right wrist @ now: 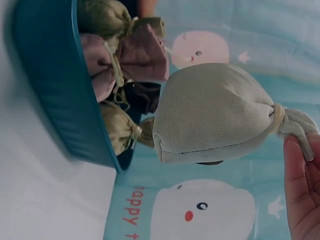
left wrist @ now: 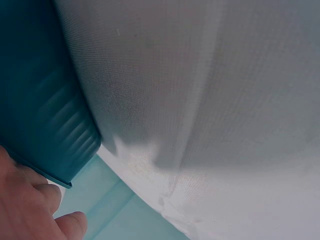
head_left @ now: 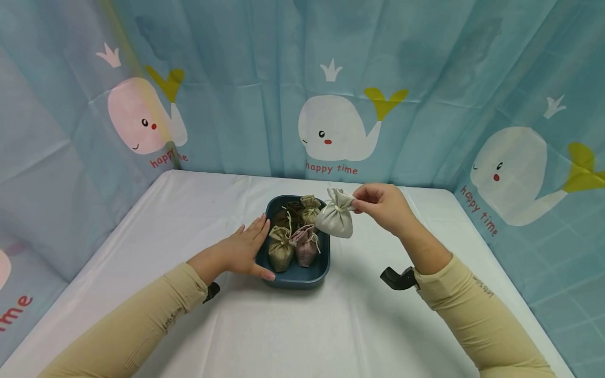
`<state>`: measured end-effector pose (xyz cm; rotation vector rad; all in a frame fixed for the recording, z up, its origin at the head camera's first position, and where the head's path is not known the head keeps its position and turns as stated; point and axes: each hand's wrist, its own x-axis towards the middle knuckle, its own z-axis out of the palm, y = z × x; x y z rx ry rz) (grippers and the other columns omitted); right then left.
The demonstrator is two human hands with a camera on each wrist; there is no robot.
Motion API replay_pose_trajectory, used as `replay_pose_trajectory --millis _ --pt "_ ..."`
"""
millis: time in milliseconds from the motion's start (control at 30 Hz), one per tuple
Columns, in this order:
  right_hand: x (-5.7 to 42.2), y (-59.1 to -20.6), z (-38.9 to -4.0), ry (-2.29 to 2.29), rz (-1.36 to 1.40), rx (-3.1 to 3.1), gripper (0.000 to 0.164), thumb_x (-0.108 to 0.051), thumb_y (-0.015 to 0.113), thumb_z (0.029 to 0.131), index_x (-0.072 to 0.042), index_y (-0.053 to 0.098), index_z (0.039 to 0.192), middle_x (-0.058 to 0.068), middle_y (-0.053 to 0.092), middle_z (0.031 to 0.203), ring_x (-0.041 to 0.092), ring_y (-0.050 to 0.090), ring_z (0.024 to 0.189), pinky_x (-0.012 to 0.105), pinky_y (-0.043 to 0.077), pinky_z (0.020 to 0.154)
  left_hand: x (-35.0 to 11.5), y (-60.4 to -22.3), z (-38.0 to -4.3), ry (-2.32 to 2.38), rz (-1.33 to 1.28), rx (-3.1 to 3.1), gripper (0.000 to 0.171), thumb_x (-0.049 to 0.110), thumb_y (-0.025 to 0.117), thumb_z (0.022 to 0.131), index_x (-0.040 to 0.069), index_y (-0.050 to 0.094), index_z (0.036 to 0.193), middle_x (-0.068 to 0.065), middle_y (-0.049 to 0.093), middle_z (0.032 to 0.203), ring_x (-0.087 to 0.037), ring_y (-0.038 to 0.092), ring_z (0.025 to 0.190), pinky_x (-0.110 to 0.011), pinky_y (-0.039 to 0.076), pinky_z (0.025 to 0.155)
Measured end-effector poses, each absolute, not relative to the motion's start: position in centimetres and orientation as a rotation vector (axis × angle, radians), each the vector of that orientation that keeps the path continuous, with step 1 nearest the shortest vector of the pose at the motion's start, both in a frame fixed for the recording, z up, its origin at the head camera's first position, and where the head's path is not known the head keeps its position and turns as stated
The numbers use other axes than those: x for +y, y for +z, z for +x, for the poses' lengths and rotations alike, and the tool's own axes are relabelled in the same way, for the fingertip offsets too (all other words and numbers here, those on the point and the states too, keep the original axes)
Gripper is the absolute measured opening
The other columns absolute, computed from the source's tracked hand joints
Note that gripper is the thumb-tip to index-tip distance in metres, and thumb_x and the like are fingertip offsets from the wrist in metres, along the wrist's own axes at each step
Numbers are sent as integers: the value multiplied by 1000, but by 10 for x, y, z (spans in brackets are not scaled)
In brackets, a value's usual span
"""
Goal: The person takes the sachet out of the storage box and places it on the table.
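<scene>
A pale grey-white drawstring pouch (head_left: 336, 218) hangs from my right hand (head_left: 385, 207), which pinches its gathered top between thumb and fingers. In the right wrist view the pouch (right wrist: 212, 112) is full and tied with a cream cord, raised beside the bin's rim. My left hand (head_left: 243, 247) rests with spread, straight fingers along the left rim of a dark blue plastic bin (head_left: 295, 283). Inside the bin stand an olive pouch (head_left: 281, 252), a dusty pink pouch (head_left: 306, 249), another olive pouch (head_left: 310, 210) at the back and a dark brown pouch (head_left: 293, 210), partly hidden.
The bin stands on a white cloth-covered table (head_left: 293, 331). A blue curtain (head_left: 264, 126) printed with whales encloses the table's back and sides. Black wrist mounts (head_left: 398, 279) sit at both cuffs. In the left wrist view the bin's ribbed side (left wrist: 55, 110) shows.
</scene>
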<state>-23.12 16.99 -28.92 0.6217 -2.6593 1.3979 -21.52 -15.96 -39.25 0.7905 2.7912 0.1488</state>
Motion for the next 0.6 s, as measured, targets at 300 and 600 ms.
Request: replay_pose_trajectory --millis 300,600 --pt "180 -294 -246 1308 523 -2691 13 -16 63 87 -4 68 89 9 67 84 16 63 75 34 51 76 -158 -389 -213 162 803 2789 129 83 51 61 2 -4 146 -16 -10 152 -29 -5 139 -56 9 107" --pt "192 -310 -265 1292 464 -2711 12 -14 62 88 -3 66 90 11 67 86 19 64 78 36 51 77 -158 -389 -213 166 799 2785 130 83 51 61 2 -4 146 -16 -10 152 -29 -5 139 -56 9 107"
